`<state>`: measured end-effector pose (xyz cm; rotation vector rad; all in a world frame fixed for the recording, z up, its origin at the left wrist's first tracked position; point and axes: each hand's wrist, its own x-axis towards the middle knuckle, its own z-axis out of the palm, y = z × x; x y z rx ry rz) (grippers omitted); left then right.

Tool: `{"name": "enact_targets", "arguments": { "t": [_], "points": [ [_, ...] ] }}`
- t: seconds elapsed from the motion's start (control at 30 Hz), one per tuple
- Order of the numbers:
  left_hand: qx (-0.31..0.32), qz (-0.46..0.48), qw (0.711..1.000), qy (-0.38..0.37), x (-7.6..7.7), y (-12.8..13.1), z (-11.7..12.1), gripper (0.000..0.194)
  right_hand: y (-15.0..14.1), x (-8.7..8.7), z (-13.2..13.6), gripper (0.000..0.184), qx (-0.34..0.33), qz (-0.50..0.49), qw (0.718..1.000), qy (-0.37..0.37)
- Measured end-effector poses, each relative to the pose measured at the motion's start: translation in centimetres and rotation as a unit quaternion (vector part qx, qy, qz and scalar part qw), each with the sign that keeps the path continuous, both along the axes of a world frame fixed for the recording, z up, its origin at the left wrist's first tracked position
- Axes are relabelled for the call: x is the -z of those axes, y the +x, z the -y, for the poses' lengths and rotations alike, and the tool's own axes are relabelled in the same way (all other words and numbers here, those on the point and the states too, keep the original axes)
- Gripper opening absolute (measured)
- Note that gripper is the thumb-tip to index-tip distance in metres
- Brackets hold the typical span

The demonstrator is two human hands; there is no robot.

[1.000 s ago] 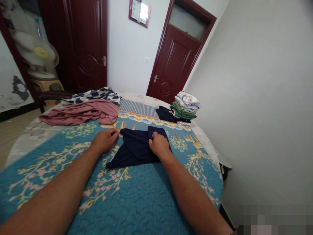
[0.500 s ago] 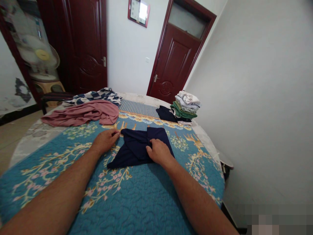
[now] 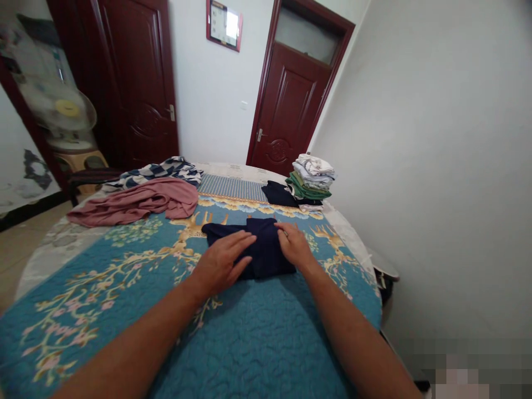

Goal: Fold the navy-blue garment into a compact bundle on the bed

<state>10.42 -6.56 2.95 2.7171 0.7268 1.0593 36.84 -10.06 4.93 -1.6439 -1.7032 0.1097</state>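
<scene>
A dark navy garment [image 3: 268,249] lies partly folded on the quilted cloth, its right part a neat rectangle and its left part pointing outward. My left hand [image 3: 226,257] rests flat over the garment's left part, fingers stretched and apart, hiding some of the fabric. At the upper right edge of the garment is my right hand [image 3: 293,241], its fingers curled and the thumb close to them on the fabric. What kind of garment it is cannot be made out.
A teal patterned quilted cloth [image 3: 249,332] covers the round table. A pink cloth [image 3: 141,205] and a checked cloth [image 3: 166,169] lie crumpled at the back left. At the back right stand a stack of folded clothes [image 3: 311,180] and a dark folded garment [image 3: 276,194].
My left hand has moved right, from beside the garment onto it. The lower left corner of the fabric has been brought inward. My right hand has shifted to the garment's right edge.
</scene>
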Motion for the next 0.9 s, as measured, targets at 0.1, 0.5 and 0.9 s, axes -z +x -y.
{"name": "enact_targets", "arguments": {
  "t": [0.1,0.5,0.9],
  "points": [
    [0.034,-0.103,0.994,0.005,1.7,2.7,1.5,0.058,-0.5,1.7,-1.6,0.049,-0.024,0.089,0.995,-0.025],
    [0.030,-0.215,0.976,-0.035,3.2,2.1,0.9,0.050,-1.5,4.5,-5.2,0.076,0.051,0.126,0.972,-0.191],
    [0.048,-0.211,0.975,-0.054,2.9,1.8,1.1,0.046,0.7,5.0,-9.5,0.080,0.073,0.098,0.971,-0.205]
  ]
}}
